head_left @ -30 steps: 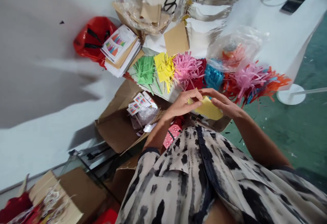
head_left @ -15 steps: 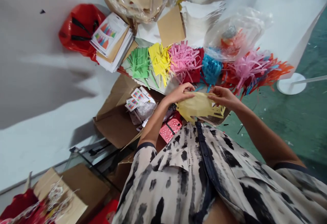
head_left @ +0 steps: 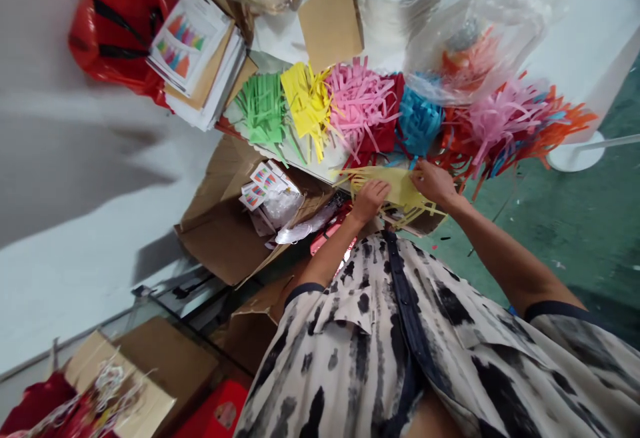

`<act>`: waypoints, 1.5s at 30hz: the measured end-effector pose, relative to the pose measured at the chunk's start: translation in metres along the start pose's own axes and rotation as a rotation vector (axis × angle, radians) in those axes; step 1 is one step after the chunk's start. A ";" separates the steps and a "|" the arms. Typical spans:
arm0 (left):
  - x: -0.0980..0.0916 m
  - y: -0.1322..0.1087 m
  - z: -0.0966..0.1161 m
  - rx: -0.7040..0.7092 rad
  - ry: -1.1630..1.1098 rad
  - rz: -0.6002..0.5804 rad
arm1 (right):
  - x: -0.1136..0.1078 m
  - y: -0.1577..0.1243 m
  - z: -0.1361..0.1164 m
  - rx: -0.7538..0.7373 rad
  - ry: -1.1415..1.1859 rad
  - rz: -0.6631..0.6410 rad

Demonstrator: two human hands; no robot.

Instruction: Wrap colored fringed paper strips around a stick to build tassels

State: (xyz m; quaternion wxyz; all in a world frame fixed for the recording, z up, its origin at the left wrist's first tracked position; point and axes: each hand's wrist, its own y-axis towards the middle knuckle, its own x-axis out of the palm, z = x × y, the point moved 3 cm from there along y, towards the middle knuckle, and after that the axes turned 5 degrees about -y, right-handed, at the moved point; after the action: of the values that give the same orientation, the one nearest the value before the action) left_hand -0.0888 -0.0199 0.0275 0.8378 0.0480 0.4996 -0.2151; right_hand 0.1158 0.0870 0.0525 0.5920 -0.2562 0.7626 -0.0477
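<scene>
So, we have a yellow paper sheet (head_left: 395, 188) between our hands: a solid band along its upper part, with thin cut strips fanning out to the left and lower right, a little curled and loose. It sits just above the front of our black-and-cream patterned shirt (head_left: 380, 351), over the edge of a cardboard box (head_left: 220, 238) and right against a row of fringed paper bundles.

Both forearms angle inward from the elbows. Our left hand (head_left: 370, 201) comes in low, its fingers curled together on the lower side of the sheet, while our right hand (head_left: 435, 183) reaches across from the other side, with the fingers closed on the sheet's upper right corner. Both hands are clamped on the paper, set slightly apart.

Beyond them lie the bundles, in order: green paper (head_left: 263, 108), yellow paper (head_left: 307, 108), pink paper (head_left: 360, 98), red paper (head_left: 385, 108) and blue paper (head_left: 419, 118). Further right, a clear plastic bag (head_left: 475, 38) holds orange strips — and printed cards (head_left: 263, 185) rest in the box.
</scene>
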 end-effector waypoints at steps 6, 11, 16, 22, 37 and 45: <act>-0.001 0.007 0.001 -0.067 0.060 0.049 | 0.016 -0.055 -0.041 -0.372 -0.175 0.177; 0.002 -0.003 0.000 -0.038 0.061 -0.004 | 0.050 -0.064 -0.032 -0.303 -0.153 0.063; -0.003 -0.018 -0.013 -0.140 -0.116 0.021 | 0.044 -0.051 -0.009 -0.267 -0.040 -0.022; -0.013 -0.004 -0.023 -0.472 -0.252 0.163 | 0.035 -0.030 -0.007 0.058 0.053 -0.060; -0.002 0.023 -0.031 -0.539 -0.118 0.073 | 0.043 -0.028 -0.031 0.283 -0.064 0.015; -0.012 0.010 -0.021 -0.480 -0.051 0.213 | 0.048 -0.026 -0.029 0.292 -0.051 0.024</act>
State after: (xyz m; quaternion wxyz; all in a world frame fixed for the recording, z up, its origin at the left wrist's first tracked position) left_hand -0.1072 -0.0009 0.0261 0.8554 -0.1050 0.5073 -0.0022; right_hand 0.0894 0.0367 0.0284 0.6425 -0.1594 0.7354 -0.1445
